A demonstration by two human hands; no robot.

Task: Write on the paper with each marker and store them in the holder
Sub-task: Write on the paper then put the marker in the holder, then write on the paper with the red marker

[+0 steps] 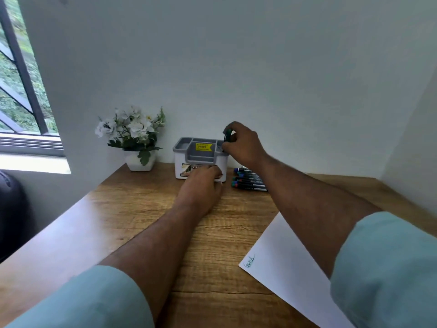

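A grey-and-white holder (184,149) with a yellow sticker stands at the back of the wooden desk. My right hand (243,144) is over the holder's right end, closed around a green-capped marker (228,136) held upright; the marker's lower part is hidden. My left hand (201,185) rests flat against the holder's front wall. Several more markers (249,179) lie side by side on the desk just right of the holder. A white sheet of paper (286,268) lies at the near right, with a small green scribble near its left corner.
A white pot of white flowers (136,136) stands left of the holder against the wall. A window (21,91) is at the far left. The wooden desk (132,209) meets walls at the back and right.
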